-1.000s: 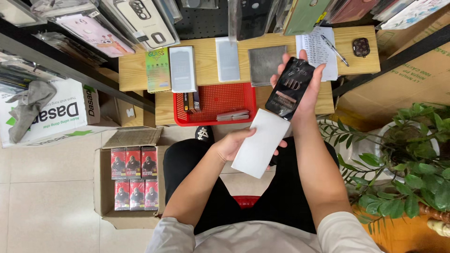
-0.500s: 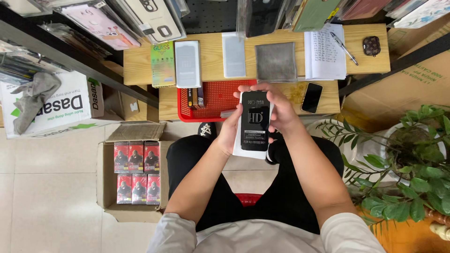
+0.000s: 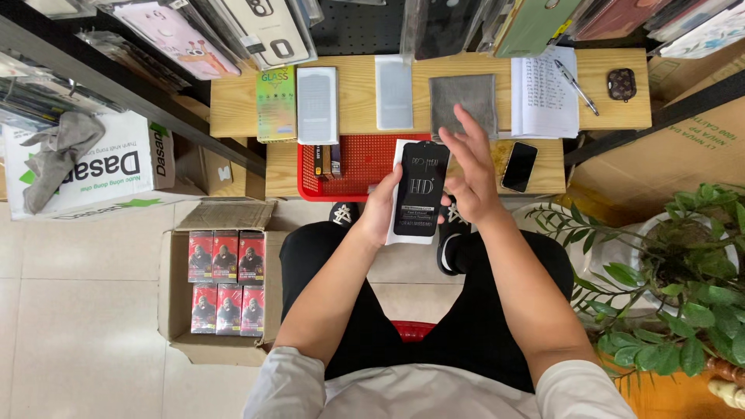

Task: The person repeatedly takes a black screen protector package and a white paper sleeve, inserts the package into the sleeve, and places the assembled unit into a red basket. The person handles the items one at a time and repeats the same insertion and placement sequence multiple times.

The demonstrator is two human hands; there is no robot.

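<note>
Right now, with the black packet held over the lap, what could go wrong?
The left hand alone grips the black packet and the white sleeve behind it; the right hand is open beside them, so either could slip to the floor. If that hand swings outward, it might knock the dark phone lying near the wooden bench edge.

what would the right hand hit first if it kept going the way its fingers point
Probably the grey cloth on the wooden table: the right hand points up-frame toward it, though depth is unclear.
</note>
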